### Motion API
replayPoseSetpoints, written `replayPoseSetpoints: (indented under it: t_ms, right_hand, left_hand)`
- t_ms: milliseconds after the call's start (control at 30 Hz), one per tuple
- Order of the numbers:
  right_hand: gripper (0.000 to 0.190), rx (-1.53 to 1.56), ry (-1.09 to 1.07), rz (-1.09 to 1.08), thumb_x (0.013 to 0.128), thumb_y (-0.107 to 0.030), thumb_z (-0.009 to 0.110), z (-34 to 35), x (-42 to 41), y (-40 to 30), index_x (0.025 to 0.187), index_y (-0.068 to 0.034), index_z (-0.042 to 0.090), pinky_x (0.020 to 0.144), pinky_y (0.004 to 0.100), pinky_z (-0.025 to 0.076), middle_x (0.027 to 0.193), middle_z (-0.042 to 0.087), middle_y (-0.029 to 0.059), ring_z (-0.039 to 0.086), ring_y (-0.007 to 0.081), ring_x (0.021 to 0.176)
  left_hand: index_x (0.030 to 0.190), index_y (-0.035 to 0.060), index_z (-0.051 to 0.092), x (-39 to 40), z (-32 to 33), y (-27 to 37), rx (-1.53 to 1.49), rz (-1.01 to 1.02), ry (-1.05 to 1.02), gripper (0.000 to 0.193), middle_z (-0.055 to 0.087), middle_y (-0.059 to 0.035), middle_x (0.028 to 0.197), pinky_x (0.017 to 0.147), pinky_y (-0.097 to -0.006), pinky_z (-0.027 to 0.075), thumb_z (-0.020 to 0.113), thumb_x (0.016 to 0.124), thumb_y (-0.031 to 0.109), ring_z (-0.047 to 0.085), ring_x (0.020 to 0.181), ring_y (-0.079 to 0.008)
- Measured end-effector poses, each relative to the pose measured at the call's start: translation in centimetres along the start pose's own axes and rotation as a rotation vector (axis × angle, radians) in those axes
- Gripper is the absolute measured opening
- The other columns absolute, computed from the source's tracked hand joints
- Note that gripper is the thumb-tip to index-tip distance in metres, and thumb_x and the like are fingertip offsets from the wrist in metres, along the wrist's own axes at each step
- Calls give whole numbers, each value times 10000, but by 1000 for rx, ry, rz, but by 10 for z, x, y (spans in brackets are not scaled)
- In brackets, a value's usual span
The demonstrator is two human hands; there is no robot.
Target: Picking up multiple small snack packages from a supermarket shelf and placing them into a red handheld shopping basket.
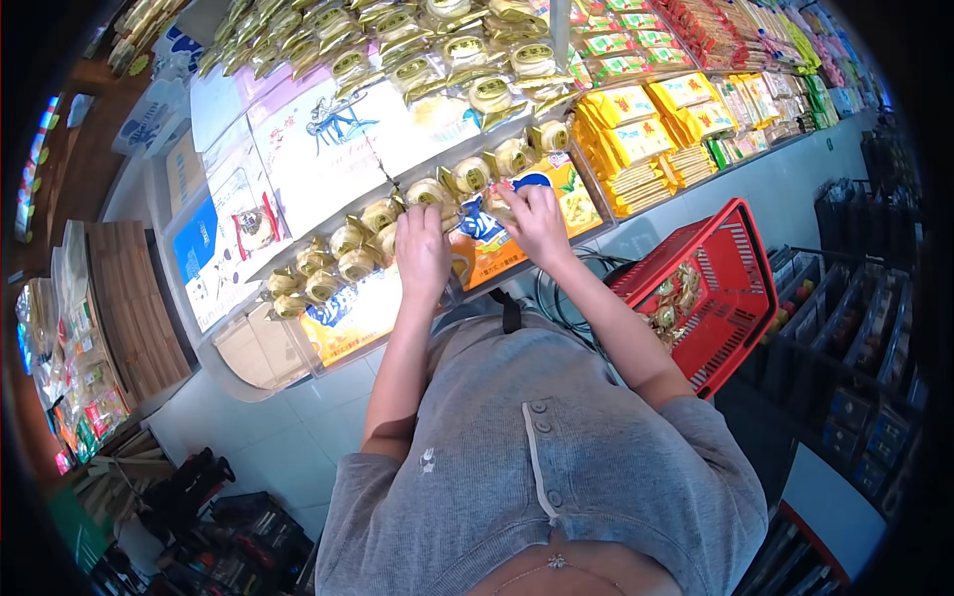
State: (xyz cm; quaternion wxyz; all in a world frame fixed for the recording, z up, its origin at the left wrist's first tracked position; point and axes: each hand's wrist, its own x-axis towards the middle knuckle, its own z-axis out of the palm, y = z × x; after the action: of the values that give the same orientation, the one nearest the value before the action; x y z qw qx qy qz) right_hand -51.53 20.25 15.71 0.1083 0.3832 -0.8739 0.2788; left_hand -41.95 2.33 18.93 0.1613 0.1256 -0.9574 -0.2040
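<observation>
Rows of round pastries in clear and gold wrappers [380,214] line the front of a display bin, on top of flattened printed cartons. My left hand [422,253] is lowered over the front row, its fingertips among the pastries. Whether it grips one is hidden by the hand. To its right, my right hand [538,223] has thumb and fingers on a wrapped pastry [498,204] above an orange printed carton [566,195]. More of the same pastries [471,176] sit just beyond both hands.
A red shopping basket [760,298] holding gold-wrapped items [674,298] is beside my right forearm. Yellow snack packs [626,127] fill the adjoining compartment. Heaped wrapped pastries [462,52] lie at the back. One red-edged packet [256,226] rests on white cardboard [335,141] at the left.
</observation>
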Motion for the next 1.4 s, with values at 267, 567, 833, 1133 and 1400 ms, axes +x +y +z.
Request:
replayPoseSetpoints:
  t_ms: [267, 567, 833, 1133, 1400]
  right_hand:
    - [370, 158, -74, -194, 693, -221, 776, -11, -14, -1, 1032, -130, 658, 871, 394, 439, 1091, 561, 90, 543, 291, 998]
    - [650, 497, -296, 148, 729, -239, 794, -30, 1, 0, 1277, -44, 504, 917, 395, 459, 1182, 528, 185, 541, 361, 1092]
    - [568, 196, -505, 121, 709, -148, 751, -36, 13, -3, 1224, -32, 542, 821, 404, 499, 1136, 542, 160, 603, 332, 985]
    - [519, 16, -145, -76, 732, -94, 702, -3, 33, -4, 1231, -103, 561, 744, 372, 530, 1112, 558, 101, 637, 287, 895]
    - [488, 207, -291, 77, 842, -157, 667, -10, 36, -21, 1299, -85, 513, 874, 404, 483, 1192, 485, 154, 572, 325, 1049]
  left_hand:
    - [1091, 26, 572, -2, -5, -2, -82, -43, 35, 378, 560, -151, 1077, 878, -422, 433, 688, 731, 19, 527, 997, -341]
    - [1132, 42, 625, -4, -3, 8, 88, 52, 118, 357, 583, -112, 1144, 900, -445, 419, 666, 777, 56, 519, 1066, -305]
    - [1130, 15, 620, -2, 2, 4, 47, 55, 61, 354, 601, -125, 1132, 922, -399, 421, 529, 788, 9, 538, 1052, -315]
    - [1157, 41, 613, -4, -2, 6, 90, 53, 26, 369, 603, -118, 1113, 905, -401, 429, 512, 803, 20, 544, 1053, -304]
    - [1141, 50, 625, -5, -1, 2, 80, 42, 39, 355, 608, -114, 1102, 895, -402, 433, 519, 804, 18, 552, 1038, -297]
